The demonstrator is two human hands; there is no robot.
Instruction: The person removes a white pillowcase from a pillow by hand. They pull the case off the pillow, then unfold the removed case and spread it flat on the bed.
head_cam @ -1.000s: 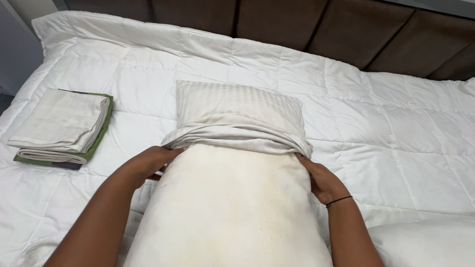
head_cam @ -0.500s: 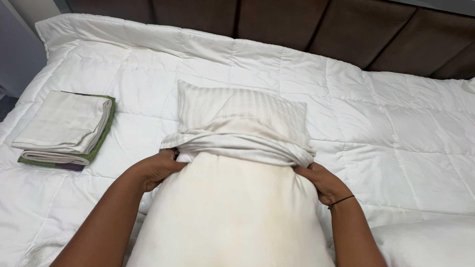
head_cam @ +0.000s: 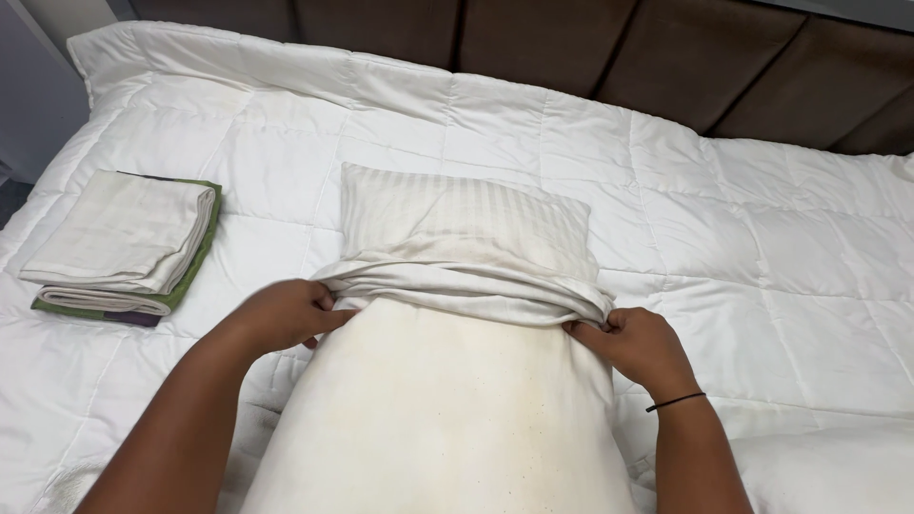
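A cream pillow (head_cam: 438, 419) lies on the white quilted bed (head_cam: 743, 247), its far end inside a white striped pillowcase (head_cam: 457, 219). The case's open edge is bunched in a roll across the pillow. My left hand (head_cam: 281, 312) grips the bunched edge at the pillow's left side. My right hand (head_cam: 633, 345), with a thin black band at the wrist, grips the same edge at the right side.
A stack of folded linens (head_cam: 124, 243), white on top with green and dark layers below, rests on the bed at the left. A dark brown padded headboard (head_cam: 590, 48) runs along the far side. Another white pillow (head_cam: 838, 471) shows at bottom right.
Both hands have drawn slightly toward me while gripping the bunched edge. More of the pillow's far end sits inside the case.
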